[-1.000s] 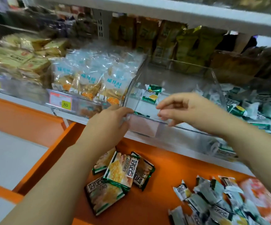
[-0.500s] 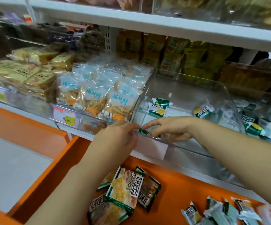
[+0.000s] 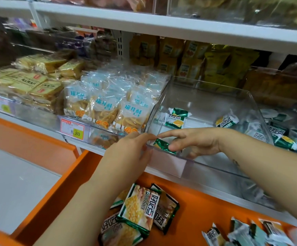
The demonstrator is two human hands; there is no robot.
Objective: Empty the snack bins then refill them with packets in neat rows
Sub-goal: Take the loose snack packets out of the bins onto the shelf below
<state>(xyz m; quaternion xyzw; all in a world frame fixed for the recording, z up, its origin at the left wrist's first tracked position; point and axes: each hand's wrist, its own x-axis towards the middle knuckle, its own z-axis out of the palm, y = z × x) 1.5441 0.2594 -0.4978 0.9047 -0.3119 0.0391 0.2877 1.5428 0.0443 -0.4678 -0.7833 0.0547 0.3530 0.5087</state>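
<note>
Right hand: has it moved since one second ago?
Yes: the right hand dropped below the clear bin's front rim, to the green packet in its corner.
</note>
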